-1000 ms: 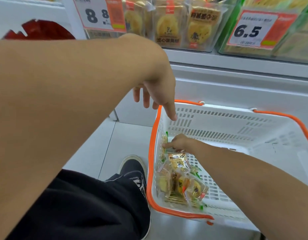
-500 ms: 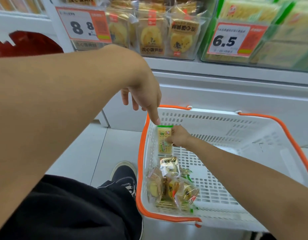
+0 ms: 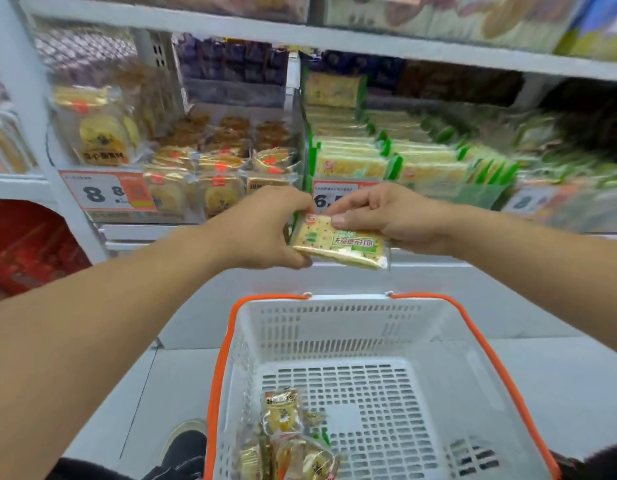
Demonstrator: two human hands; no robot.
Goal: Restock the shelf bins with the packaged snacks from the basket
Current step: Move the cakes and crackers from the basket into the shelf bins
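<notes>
1. Both hands are up above the basket [image 3: 231, 341], sharing one cracker packet [image 3: 338, 242] between them, right in front of the shelf edge.
2. Left hand [image 3: 265, 230] has its grip clamped on the packet's left end, thumb underneath and fingers curled over the top.
3. Right hand [image 3: 386, 216] pinches the far right side, thumb [image 3: 345, 220] pressed flat on the top face, so that grip is clamped on it too.
4. The packet sits roughly flat, slightly tilted, green label facing up.
5. Straight behind the packet is the shelf bin of matching green-edged cracker packs [image 3: 386, 161], with a price tag [image 3: 329, 195] partly hidden by the hands.
6. Left of the packet is a bin of round yellow pastry packs [image 3: 203, 168] and an "8.8" tag [image 3: 106, 194].
7. Down in the basket's near-left corner a little heap of wrapped snacks [image 3: 286, 441] is lying; the floor there is white mesh.
8. A black shoe [image 3: 186, 448] pokes in just left of the basket.
</notes>
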